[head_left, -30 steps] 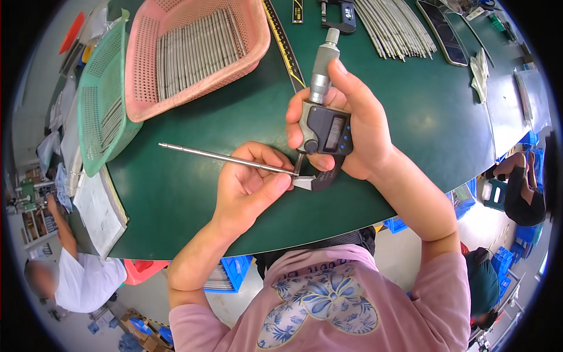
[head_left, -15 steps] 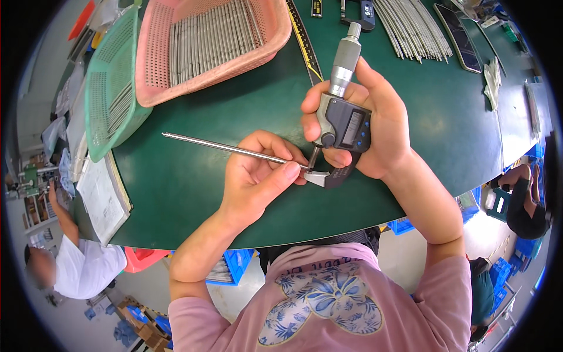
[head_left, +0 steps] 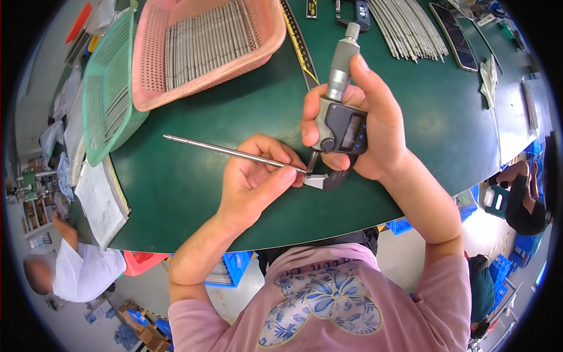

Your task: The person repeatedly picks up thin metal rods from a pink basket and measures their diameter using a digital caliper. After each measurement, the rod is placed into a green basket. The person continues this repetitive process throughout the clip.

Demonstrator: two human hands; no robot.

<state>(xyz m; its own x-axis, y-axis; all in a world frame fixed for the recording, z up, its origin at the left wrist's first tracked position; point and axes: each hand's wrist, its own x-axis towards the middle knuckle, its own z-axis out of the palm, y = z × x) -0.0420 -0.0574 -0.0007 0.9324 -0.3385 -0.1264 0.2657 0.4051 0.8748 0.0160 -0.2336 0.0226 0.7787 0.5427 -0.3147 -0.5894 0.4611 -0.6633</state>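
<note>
At the upper left, a green plastic mesh basket (head_left: 97,105) and a pink plastic mesh basket (head_left: 143,67) hold slim grey metal rods (head_left: 208,44). At centre, a shiny, straight metal rod (head_left: 211,146) slants down rightward, pinched by the left hand (head_left: 249,185), its tip at the gap of a grey-and-black digital micrometer (head_left: 339,126). The right hand (head_left: 384,132) wraps that frame. Steady reading likely needs the rod square to the measuring faces, under light pressure.

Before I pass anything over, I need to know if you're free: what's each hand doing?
Left hand: closed, holding a thin metal rod.
Right hand: closed around a digital micrometer.
</note>
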